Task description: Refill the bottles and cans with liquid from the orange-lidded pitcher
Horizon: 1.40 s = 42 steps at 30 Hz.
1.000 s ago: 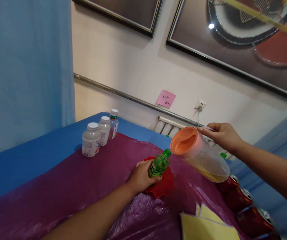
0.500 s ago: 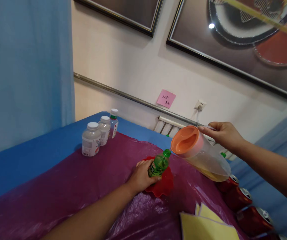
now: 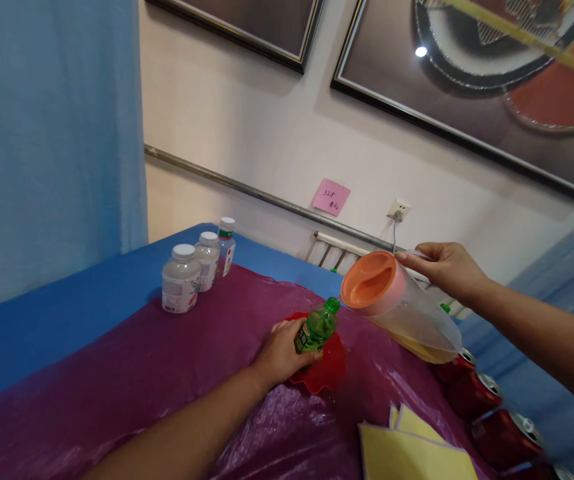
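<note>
My left hand (image 3: pixel 283 352) is wrapped round a green plastic bottle (image 3: pixel 318 327), which leans slightly right over a red scalloped dish (image 3: pixel 334 367). By its handle, my right hand (image 3: pixel 447 270) holds a clear pitcher (image 3: pixel 407 320) with an orange lid (image 3: pixel 371 281). The pitcher is tipped to the left, its lid edge close to the bottle's mouth. Yellowish liquid lies along the pitcher's lower side. Whether liquid passes into the bottle is too small to tell.
White-capped jars (image 3: pixel 181 280) and a smaller bottle (image 3: pixel 226 248) stand at the back left. Several red cans (image 3: pixel 504 437) line the right edge. Yellow cloths (image 3: pixel 411 453) lie in front, on the purple plastic sheet (image 3: pixel 167 393). A blue curtain (image 3: pixel 51 133) hangs left.
The view has shifted very slightly. Both hands, the bottle and the tipped pitcher keep almost the same positions.
</note>
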Motion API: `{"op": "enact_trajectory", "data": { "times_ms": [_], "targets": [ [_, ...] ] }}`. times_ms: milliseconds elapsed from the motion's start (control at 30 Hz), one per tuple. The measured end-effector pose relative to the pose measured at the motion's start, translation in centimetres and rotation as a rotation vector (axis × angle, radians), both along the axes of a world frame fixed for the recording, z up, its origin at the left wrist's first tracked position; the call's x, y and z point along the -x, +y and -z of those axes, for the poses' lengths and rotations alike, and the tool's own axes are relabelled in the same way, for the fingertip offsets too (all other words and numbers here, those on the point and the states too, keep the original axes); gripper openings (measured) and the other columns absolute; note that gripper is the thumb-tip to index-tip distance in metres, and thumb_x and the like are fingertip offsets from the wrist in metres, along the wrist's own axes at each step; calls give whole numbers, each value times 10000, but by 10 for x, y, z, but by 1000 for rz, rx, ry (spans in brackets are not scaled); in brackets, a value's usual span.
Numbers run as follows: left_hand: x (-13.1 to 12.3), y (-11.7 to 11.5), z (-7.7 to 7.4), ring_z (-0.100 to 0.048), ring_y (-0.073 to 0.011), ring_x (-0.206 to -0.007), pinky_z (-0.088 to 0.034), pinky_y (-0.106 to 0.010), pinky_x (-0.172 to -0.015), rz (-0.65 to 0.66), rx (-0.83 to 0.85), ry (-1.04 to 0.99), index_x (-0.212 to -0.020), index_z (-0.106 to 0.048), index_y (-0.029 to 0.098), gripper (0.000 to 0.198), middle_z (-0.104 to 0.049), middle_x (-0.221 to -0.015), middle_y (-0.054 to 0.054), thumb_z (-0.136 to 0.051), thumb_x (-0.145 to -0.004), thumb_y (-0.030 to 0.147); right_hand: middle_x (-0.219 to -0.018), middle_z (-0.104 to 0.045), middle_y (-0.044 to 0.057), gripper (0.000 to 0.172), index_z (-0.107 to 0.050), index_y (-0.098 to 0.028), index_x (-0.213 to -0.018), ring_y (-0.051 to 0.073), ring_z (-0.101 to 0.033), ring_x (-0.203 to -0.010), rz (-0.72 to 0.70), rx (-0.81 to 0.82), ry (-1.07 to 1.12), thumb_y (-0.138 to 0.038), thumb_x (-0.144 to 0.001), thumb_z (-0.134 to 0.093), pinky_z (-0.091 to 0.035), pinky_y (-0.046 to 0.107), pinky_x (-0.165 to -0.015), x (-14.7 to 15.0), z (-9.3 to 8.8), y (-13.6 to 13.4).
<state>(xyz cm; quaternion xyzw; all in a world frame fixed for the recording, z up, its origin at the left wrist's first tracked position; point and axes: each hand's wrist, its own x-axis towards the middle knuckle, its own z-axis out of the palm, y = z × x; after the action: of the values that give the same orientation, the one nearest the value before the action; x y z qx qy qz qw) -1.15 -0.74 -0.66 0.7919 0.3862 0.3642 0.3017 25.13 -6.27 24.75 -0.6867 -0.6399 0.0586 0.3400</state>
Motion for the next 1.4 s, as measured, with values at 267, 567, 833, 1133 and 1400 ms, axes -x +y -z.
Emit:
{"op": "enact_trajectory", "data": {
  "times_ms": [267,567,833,1133,1400],
  "targets": [
    [0,0,1,-654,-319,-1111,-455,-398,-971,6,1,-13,-1213,-675,278,579,-748,-1188,-40,-858,-683,421,-520,-317,-48,648,-428,-224,-535,93,-314,-486,3,-8,-28,-794,-657,-710,-261,238,-413,0,0,-1],
    [0,0,1,-650,-317,-1110,-449,-391,-963,8,7,0,-1195,-676,279,552,-747,-1178,-38,-851,-696,435,-501,-326,-51,670,-423,-225,-526,89,-308,-473,12,-3,-35,-823,-633,-706,-238,250,-421,1,-3,-2],
    [0,1,2,-642,-317,-1119,-443,-399,-973,11,5,-9,-1220,-663,282,579,-741,-1194,-34,-856,-691,412,-514,-310,-52,666,-416,-227,-533,91,-297,-482,6,-10,-45,-816,-653,-704,-227,255,-429,0,-2,-2],
    [0,2,4,-645,-314,-1124,-436,-393,-979,14,1,-20,-1212,-667,287,574,-743,-1198,-30,-861,-682,393,-493,-316,-53,697,-384,-229,-521,85,-287,-466,-12,-23,-65,-841,-647,-693,-215,253,-423,1,-4,-4],
    [0,2,4,-650,-310,-1112,-443,-384,-959,4,-13,-24,-1228,-664,280,598,-745,-1188,-27,-869,-678,395,-502,-297,-54,694,-370,-230,-518,86,-285,-475,-13,-32,-69,-829,-654,-694,-218,255,-430,0,-3,-4]
  ]
}}
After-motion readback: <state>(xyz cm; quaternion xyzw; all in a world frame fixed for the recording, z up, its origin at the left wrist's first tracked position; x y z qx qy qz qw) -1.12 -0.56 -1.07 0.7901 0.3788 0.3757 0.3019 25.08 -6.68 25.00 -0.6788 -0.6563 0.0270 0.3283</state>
